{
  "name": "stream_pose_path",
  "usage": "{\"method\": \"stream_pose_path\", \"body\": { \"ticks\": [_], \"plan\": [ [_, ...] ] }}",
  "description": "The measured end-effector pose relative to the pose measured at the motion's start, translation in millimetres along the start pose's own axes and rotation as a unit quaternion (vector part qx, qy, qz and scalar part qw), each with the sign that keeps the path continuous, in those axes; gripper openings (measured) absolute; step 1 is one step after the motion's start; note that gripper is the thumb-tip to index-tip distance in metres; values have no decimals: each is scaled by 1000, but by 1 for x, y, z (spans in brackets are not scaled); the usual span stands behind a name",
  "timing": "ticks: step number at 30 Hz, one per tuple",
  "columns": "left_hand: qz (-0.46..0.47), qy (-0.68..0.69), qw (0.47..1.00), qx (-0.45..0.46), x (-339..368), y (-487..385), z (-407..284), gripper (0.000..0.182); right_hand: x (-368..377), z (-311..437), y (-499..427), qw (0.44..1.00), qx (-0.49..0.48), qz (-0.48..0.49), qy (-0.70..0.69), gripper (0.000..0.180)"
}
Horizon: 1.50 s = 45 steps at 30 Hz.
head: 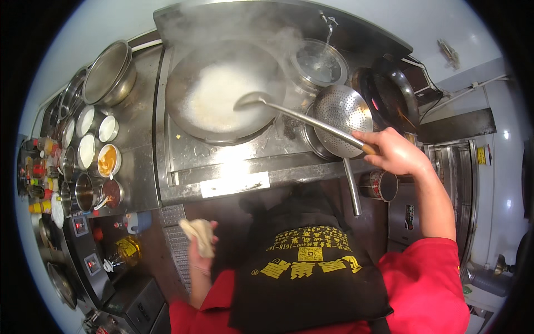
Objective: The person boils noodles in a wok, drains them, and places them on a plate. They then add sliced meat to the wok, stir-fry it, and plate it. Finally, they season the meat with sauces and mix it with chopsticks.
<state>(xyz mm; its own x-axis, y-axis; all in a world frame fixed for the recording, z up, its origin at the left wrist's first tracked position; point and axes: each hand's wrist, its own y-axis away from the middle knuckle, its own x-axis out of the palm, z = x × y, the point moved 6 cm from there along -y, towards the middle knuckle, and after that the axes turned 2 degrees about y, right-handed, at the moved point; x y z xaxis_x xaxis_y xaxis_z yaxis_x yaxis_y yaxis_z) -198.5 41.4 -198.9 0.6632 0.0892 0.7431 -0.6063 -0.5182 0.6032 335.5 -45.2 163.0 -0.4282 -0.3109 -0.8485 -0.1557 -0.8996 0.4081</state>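
Note:
My right hand (396, 151) grips the wooden end of a long-handled metal ladle (308, 120). Its bowl reaches over a large wok (179, 75), where whitish, foamy liquid (221, 96) gives off thick steam. Whether the bowl dips into the liquid is hard to tell through the vapour. Low in front of the stove, my left hand (202, 252) holds a folded beige cloth (199, 237). Beneath the ladle's handle lies a perforated strainer (344, 115), resting over a round pot (311, 140), with its own metal handle (352, 188) jutting past the stove's front edge.
Water runs from a tap (331, 21) into a metal pot (296, 62). Dark woks (396, 96) stand at the right. On the left counter (139, 142) are stacked steel bowls (110, 75), a bowl of orange sauce (109, 158) and a bowl of dark red paste (112, 194).

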Motion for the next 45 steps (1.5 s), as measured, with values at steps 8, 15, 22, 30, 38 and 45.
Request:
{"method": "stream_pose_path", "body": {
  "ticks": [8, 15, 22, 30, 38, 45],
  "plan": [
    [169, -15, 983, -76, 58, 16, 76, 89, 63, -19, -85, 1000, 9, 2, 12, 61],
    [122, 24, 986, -112, 119, 7, 60, 74, 111, -47, -175, 971, -20, -151, -186, 57],
    [96, 66, 991, -60, 122, 15, 79, 79, 91, -109, -130, 916, 70, -107, -381, 62],
    [24, -25, 995, -95, 74, -22, 56, 55, 101, -127, -79, 915, 90, -111, -377, 64],
    [-35, -90, 995, -25, 120, -44, -9, 54, 85, -103, -59, 902, 80, -144, -399, 63],
    [-70, -73, 995, -3, 137, -107, -6, 51, 109, -107, -59, 863, 86, -116, -484, 55]
  ]
}}
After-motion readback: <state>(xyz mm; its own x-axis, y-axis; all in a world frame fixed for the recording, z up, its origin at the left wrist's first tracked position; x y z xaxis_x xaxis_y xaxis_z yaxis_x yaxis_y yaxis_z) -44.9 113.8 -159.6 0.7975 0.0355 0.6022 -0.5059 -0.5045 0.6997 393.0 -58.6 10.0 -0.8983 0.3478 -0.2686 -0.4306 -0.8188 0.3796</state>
